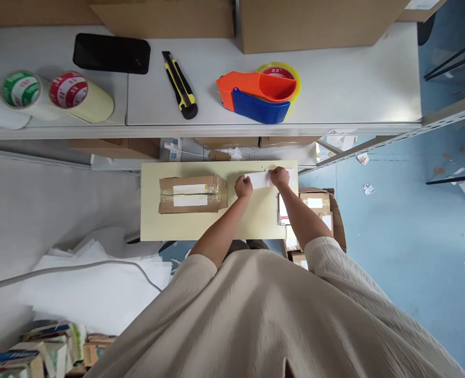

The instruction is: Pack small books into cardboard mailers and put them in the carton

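A strip of white paper labels (258, 180) stretches between my two hands over the pale yellow table (185, 228). My left hand (243, 187) is closed on the strip's left end, fingers curled. At the other side, my right hand (279, 177) pinches it, and more white paper shows just beyond that hand. To the left lies a brown cardboard box (165, 194), taped at its right end. On top of the box is a white label (190, 201) with a dark line across its middle. Neither hand touches the box.
On the shelf (157, 113) above are a utility knife (180, 86), an orange and blue tape dispenser (260, 97), a black phone (112, 53) and several tape rolls (83, 100). Labelled parcels fill a carton (337, 220) at the table's right. White sheets (86, 289) lie lower left.
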Tool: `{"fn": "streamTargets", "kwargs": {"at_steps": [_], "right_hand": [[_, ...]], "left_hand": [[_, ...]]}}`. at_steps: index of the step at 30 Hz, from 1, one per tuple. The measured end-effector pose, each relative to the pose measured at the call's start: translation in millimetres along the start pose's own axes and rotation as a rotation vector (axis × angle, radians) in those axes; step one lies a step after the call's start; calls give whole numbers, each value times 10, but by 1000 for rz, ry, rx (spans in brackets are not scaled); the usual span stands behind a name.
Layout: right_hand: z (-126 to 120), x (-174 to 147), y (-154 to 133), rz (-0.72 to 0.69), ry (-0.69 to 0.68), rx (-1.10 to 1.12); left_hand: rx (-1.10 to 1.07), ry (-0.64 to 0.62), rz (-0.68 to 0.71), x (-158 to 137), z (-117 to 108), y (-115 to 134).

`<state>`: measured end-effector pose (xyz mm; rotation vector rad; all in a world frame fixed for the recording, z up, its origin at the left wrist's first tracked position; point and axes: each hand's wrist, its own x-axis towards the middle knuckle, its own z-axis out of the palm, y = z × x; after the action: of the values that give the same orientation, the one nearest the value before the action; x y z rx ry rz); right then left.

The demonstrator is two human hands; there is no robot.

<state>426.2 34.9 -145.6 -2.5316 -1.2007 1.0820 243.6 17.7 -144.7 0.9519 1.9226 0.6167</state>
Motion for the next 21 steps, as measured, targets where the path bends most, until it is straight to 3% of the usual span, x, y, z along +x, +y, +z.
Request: {"fn": "streamTargets", "kwargs": {"at_steps": [5, 9, 15, 21], "right_hand": [[-2, -7, -6, 10, -7, -12], [1, 6, -9, 25, -10, -11], [-15, -40, -5, -33, -17, -53], [-174, -224, -13, -67, -70, 20]], "left_hand": [[62, -11, -75, -24, 4, -15], [38, 59, -78, 1, -87, -46], [30, 1, 22, -165, -184, -40], [-29, -104, 183, -427, -272, 210]]}}
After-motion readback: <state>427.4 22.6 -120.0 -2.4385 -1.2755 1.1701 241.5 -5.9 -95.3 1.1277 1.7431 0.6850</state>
